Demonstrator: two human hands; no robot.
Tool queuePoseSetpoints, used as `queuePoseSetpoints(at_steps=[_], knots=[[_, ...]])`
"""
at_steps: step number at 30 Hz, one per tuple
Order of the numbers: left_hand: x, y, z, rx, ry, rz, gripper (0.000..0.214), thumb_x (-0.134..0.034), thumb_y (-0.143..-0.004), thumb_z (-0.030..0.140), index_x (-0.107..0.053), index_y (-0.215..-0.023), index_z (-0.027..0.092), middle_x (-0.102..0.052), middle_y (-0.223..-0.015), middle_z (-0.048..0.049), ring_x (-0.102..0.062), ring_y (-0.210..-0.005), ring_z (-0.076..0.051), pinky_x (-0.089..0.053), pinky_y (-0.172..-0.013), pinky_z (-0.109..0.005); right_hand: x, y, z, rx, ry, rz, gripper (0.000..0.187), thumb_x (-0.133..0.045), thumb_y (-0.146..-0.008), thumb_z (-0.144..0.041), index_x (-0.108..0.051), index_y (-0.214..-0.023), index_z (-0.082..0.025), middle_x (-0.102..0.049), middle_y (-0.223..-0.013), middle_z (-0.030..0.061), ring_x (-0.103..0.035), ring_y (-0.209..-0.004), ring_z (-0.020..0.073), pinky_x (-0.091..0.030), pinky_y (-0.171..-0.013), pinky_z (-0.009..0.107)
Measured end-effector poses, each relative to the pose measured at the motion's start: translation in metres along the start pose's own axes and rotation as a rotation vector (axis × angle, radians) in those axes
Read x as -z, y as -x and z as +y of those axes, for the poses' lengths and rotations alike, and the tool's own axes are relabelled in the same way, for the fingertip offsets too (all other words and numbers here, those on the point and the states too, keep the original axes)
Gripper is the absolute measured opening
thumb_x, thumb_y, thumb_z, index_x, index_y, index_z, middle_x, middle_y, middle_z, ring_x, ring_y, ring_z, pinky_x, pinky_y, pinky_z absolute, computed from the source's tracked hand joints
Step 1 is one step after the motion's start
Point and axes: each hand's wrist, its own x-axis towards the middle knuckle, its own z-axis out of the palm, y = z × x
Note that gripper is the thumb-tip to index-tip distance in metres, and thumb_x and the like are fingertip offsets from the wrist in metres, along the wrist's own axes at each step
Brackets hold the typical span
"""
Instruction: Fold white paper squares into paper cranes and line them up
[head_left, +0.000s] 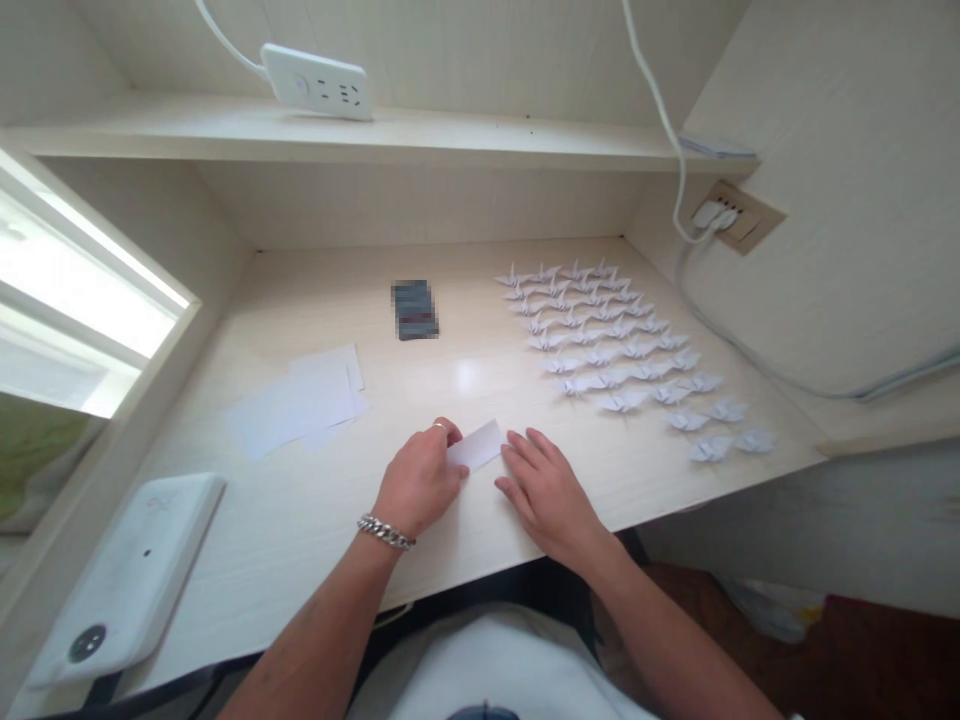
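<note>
A small piece of white paper (478, 445), looking folded into a narrow rectangle, lies at the front middle of the desk. My left hand (426, 473) pinches its left end between thumb and fingers; a ring and a chain bracelet are on this side. At the paper's right end is my right hand (546, 492), fingers stretched out and lying low over the desk. Its fingertips are close to the paper's edge; I cannot tell whether they touch. To the right stand several rows of white folded paper cranes (619, 326).
Loose white paper sheets (300, 398) lie left of my hands. A dark pixelated object (415, 310) sits toward the back. At the left front is a white device (135, 575). A power strip (316, 82) rests on the shelf (450, 140); cables (664, 110) hang at right.
</note>
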Motion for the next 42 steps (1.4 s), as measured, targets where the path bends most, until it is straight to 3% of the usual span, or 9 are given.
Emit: queuePoseSetpoints(at_steps=[6, 9, 12, 16, 21, 24, 28, 33, 42], knots=[[0.003, 0.001, -0.005, -0.008, 0.186, 0.052, 0.008, -0.054, -0.082, 0.021, -0.060, -0.088, 0.022, -0.071, -0.087, -0.0055, -0.066, -0.085, -0.024, -0.046, -0.077, -0.034, -0.007, -0.015, 0.002, -0.019, -0.157, 0.135, 0.035, -0.052, -0.093, -0.026, -0.062, -0.124, -0.014, -0.063, -0.129, 0.0149, -0.051, -0.124, 0.0305, -0.040, -0.109, 0.051], [0.006, 0.005, -0.006, -0.026, 0.289, 0.122, 0.004, -0.057, -0.082, 0.023, -0.061, -0.083, 0.022, -0.071, -0.083, -0.0027, -0.066, -0.081, -0.021, -0.047, -0.076, -0.033, -0.004, -0.029, 0.003, -0.142, -0.332, 0.162, 0.041, -0.058, -0.090, -0.030, -0.058, -0.128, -0.014, -0.065, -0.123, 0.0160, -0.056, -0.116, 0.0315, -0.043, -0.103, 0.052], [0.009, 0.008, -0.006, -0.056, 0.372, 0.174, 0.004, -0.059, -0.082, 0.026, -0.061, -0.081, 0.023, -0.070, -0.080, -0.0005, -0.064, -0.076, -0.019, -0.048, -0.074, -0.032, 0.000, -0.046, 0.000, -0.303, -0.702, 0.107, 0.043, -0.064, -0.085, -0.032, -0.058, -0.126, -0.021, -0.068, -0.120, 0.0109, -0.063, -0.108, 0.0276, -0.049, -0.096, 0.046], [0.017, 0.008, -0.008, -0.077, 0.402, 0.168, 0.004, -0.060, -0.081, 0.026, -0.062, -0.082, 0.022, -0.069, -0.079, 0.0002, -0.063, -0.074, -0.018, -0.048, -0.073, -0.032, 0.004, -0.067, -0.006, -0.307, -1.143, 0.087, 0.021, -0.068, -0.079, -0.030, -0.067, -0.097, -0.018, -0.073, -0.089, 0.0055, -0.068, -0.082, 0.0206, -0.053, -0.077, 0.034], [0.039, -0.003, -0.004, -0.049, 0.432, 0.296, 0.030, -0.070, -0.074, 0.035, -0.066, -0.101, 0.020, -0.070, -0.106, -0.0063, -0.064, -0.091, -0.022, -0.051, -0.074, -0.033, 0.009, -0.091, -0.013, -0.264, -1.210, 0.049, 0.016, -0.074, -0.073, -0.027, -0.069, -0.085, -0.017, -0.070, -0.077, 0.0022, -0.063, -0.071, 0.0164, -0.049, -0.068, 0.029], [0.055, -0.014, 0.001, -0.071, 0.576, 0.189, 0.023, -0.061, -0.082, 0.040, -0.069, -0.083, 0.018, -0.073, -0.083, -0.0060, -0.066, -0.076, -0.020, -0.051, -0.066, -0.031, 0.016, -0.108, -0.017, -0.226, -1.218, 0.018, 0.017, -0.075, -0.072, -0.028, -0.070, -0.084, -0.017, -0.069, -0.074, 0.0012, -0.062, -0.068, 0.0150, -0.048, -0.065, 0.028], [0.066, -0.026, 0.005, -0.068, 0.615, 0.241, 0.021, -0.063, -0.080, 0.038, -0.070, -0.077, 0.018, -0.074, -0.074, -0.0044, -0.065, -0.067, -0.019, -0.048, -0.061, -0.029, 0.023, -0.130, -0.021, -0.210, -1.240, 0.012, 0.021, -0.073, -0.076, -0.036, -0.070, -0.084, -0.016, -0.069, -0.074, 0.0020, -0.061, -0.066, 0.0151, -0.049, -0.062, 0.027], [0.061, -0.038, -0.003, -0.029, 0.660, 0.244, 0.023, -0.063, -0.079, 0.039, -0.072, -0.077, 0.018, -0.075, -0.074, -0.0049, -0.066, -0.066, -0.020, -0.047, -0.058, -0.028, 0.014, -0.144, -0.020, -0.254, -1.232, 0.083, 0.024, -0.074, -0.073, -0.039, -0.072, -0.077, -0.015, -0.070, -0.071, 0.0033, -0.060, -0.063, 0.0153, -0.049, -0.060, 0.028], [0.039, -0.052, -0.017, 0.059, 0.659, 0.167, 0.027, -0.063, -0.079, 0.043, -0.071, -0.072, 0.018, -0.073, -0.068, -0.0037, -0.063, -0.061, -0.019, -0.043, -0.053, -0.027, -0.002, -0.148, -0.013, -0.378, -1.205, 0.014, 0.023, -0.077, -0.068, -0.037, -0.073, -0.073, -0.015, -0.071, -0.066, 0.0039, -0.060, -0.058, 0.0148, -0.048, -0.054, 0.027]])
